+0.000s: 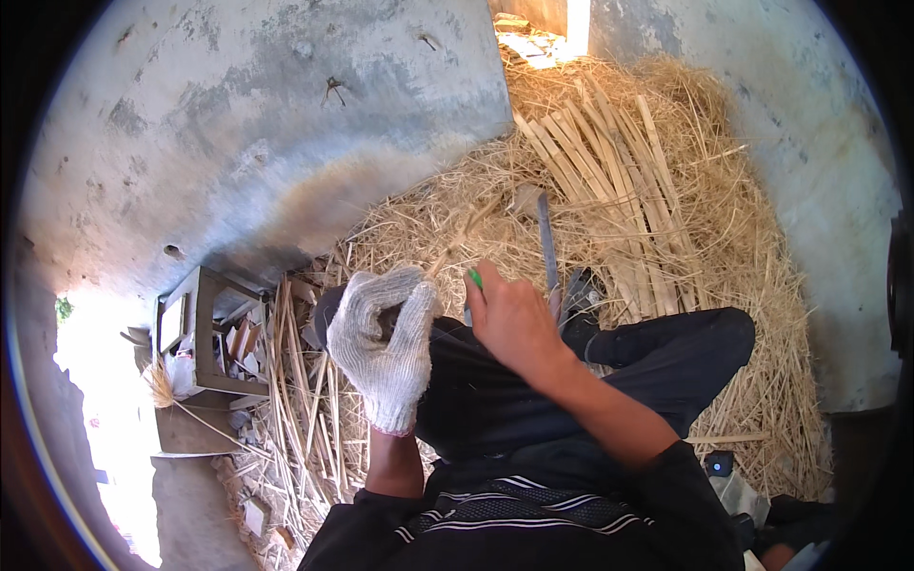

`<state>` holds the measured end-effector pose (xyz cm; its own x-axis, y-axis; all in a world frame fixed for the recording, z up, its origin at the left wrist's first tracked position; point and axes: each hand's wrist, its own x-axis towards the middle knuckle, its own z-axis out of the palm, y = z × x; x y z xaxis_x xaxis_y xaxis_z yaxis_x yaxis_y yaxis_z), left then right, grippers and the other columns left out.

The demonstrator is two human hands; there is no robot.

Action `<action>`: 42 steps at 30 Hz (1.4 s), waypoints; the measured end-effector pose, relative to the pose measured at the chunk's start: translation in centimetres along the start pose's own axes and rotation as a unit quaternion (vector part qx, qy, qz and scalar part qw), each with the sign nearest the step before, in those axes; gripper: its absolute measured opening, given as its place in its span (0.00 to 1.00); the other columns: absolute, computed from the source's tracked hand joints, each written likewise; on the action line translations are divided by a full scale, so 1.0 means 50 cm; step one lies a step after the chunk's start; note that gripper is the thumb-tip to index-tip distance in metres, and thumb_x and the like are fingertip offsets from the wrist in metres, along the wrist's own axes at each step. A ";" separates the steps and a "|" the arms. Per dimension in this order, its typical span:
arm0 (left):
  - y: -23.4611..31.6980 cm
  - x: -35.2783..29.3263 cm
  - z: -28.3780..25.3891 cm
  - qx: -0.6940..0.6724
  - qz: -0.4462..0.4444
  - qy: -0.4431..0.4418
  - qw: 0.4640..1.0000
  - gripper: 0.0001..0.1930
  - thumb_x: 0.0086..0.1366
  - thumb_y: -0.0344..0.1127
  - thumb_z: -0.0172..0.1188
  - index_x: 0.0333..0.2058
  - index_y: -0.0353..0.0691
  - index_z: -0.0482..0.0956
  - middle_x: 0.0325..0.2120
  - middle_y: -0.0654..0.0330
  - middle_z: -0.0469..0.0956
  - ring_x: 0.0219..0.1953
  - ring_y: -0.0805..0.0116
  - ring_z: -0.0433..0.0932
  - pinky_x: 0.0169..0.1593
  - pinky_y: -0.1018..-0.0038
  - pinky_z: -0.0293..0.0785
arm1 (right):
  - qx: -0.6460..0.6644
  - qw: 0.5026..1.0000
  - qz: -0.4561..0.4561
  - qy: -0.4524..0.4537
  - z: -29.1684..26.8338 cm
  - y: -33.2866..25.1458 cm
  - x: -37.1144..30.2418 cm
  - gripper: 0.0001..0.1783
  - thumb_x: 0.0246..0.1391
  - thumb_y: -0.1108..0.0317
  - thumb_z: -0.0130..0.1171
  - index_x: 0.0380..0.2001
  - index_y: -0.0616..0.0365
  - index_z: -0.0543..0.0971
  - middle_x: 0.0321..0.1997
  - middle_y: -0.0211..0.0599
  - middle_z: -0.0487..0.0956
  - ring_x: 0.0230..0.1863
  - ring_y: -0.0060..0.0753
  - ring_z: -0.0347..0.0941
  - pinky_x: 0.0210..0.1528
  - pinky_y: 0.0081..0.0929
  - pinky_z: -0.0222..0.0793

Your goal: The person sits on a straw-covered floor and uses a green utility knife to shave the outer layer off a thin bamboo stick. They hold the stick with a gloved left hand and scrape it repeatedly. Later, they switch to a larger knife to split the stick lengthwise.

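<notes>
My left hand (386, 333), in a white knitted work glove, is raised over my lap with thumb and fingers pinched together. A thin pale strip (464, 231), likely split bamboo, seems to run from its fingertips up and to the right, hard to pick out against the shavings. Just to the right, my bare right hand (519, 324) is closed around a small tool with a green handle (474, 278). The fist hides most of that tool, so its kind does not show. The hands are close together but apart.
Long split bamboo strips (609, 162) lie on a heap of shavings (762, 285) ahead. A long grey blade (547, 238) rests beyond my hands. At left stand an open-framed cabinet (197, 333) with scraps and more thin strips (300, 381). Walls (286, 105) close in both sides. A small black device (721, 463) lies lower right.
</notes>
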<state>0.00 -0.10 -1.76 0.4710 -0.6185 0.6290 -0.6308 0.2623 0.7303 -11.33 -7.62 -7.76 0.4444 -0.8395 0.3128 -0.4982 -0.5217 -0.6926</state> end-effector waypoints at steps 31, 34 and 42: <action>-0.023 -0.009 -0.033 0.027 -0.046 0.052 0.997 0.07 0.54 0.16 0.63 0.32 0.30 0.81 0.32 0.57 0.80 0.35 0.70 0.77 0.40 0.77 0.72 | 0.232 0.966 -0.101 -0.056 -0.023 -0.100 -0.012 0.10 0.62 0.66 0.55 0.34 0.62 0.70 0.12 0.49 0.73 0.16 0.54 0.74 0.19 0.45 0.69; -0.029 -0.020 -0.032 0.011 -0.066 0.065 0.996 0.07 0.53 0.18 0.64 0.32 0.31 0.83 0.32 0.58 0.82 0.36 0.69 0.77 0.41 0.75 0.73 | 0.221 0.972 -0.069 -0.031 -0.024 -0.094 -0.013 0.10 0.63 0.67 0.55 0.34 0.63 0.70 0.13 0.50 0.73 0.16 0.55 0.74 0.19 0.47 0.68; -0.032 -0.033 -0.030 -0.019 -0.062 0.048 0.997 0.07 0.49 0.19 0.67 0.30 0.33 0.84 0.31 0.57 0.83 0.32 0.70 0.76 0.38 0.76 0.71 | 0.086 0.995 -0.018 -0.057 0.019 -0.041 -0.012 0.08 0.62 0.68 0.56 0.34 0.62 0.71 0.14 0.51 0.73 0.18 0.57 0.74 0.20 0.47 0.67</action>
<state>1.14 1.59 -3.54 0.6017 -0.5752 0.5542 -0.5404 0.2178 0.8127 -9.87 -5.92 -7.15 0.5463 -0.7929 0.2698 -0.3507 -0.5091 -0.7860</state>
